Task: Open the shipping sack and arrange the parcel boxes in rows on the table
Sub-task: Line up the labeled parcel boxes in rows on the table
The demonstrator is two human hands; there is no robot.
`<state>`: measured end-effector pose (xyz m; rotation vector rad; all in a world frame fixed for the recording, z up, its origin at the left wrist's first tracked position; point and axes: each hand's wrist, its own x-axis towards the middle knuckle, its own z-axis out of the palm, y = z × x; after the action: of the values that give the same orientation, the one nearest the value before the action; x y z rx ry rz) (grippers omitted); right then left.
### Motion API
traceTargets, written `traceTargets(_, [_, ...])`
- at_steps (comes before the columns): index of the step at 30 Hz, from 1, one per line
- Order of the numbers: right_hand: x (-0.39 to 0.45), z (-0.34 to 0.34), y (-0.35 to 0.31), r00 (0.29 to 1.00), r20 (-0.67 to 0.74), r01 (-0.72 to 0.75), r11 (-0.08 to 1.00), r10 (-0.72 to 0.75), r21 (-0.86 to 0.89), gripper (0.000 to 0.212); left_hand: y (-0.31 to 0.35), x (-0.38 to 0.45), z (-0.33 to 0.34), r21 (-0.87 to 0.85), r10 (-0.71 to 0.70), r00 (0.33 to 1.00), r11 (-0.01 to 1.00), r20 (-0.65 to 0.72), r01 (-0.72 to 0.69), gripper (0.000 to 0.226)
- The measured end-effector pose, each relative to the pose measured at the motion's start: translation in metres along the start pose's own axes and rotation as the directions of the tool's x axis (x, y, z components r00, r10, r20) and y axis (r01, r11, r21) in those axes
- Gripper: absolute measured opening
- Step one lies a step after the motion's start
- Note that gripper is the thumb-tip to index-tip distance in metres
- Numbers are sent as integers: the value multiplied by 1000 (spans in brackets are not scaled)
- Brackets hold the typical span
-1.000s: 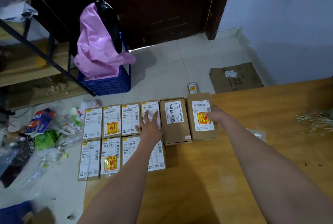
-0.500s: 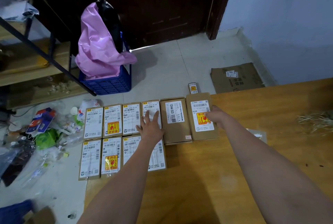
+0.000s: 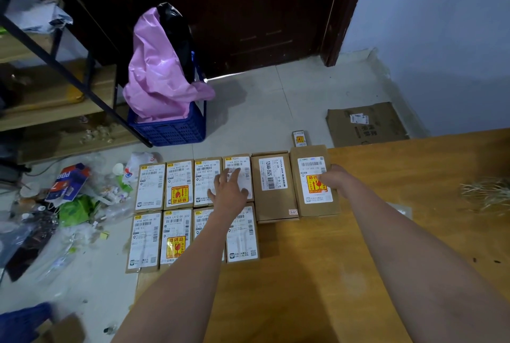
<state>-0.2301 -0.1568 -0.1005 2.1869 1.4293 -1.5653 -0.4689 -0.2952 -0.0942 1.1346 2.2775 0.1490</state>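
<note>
Several brown parcel boxes with white labels lie in two rows at the left end of the wooden table. My left hand rests flat with spread fingers on a far-row box. To its right lies a larger box marked 12V4A. My right hand touches the rightmost box, fingers lying on its yellow fragile sticker. The near row is partly hidden under my left forearm.
A small box lies on the floor beyond the table edge. A blue crate with a pink bag, flat cardboard, scattered litter and a shelf surround it. Dry straw sits at table right.
Both hands stay on the same boxes. Only the view has shifted slightly.
</note>
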Motion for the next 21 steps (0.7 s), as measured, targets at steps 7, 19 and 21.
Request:
traceTargets(7, [-7,6,-10,994,-110,-13,1000,13,-7,36,-38,7,-34,-109,-130,988,987,-88,120,59])
traceTargets(19, [-12,19,-14,980,-199,-13,997,-2,-79,42,-121,15,-70,-270,-391,911,899,-131,346,63])
traceTargets(21, [-11,24,-13,977,-213,-9,999,0,-39,47,-132,17,-74,-288,-421,898,882,-129,372,65])
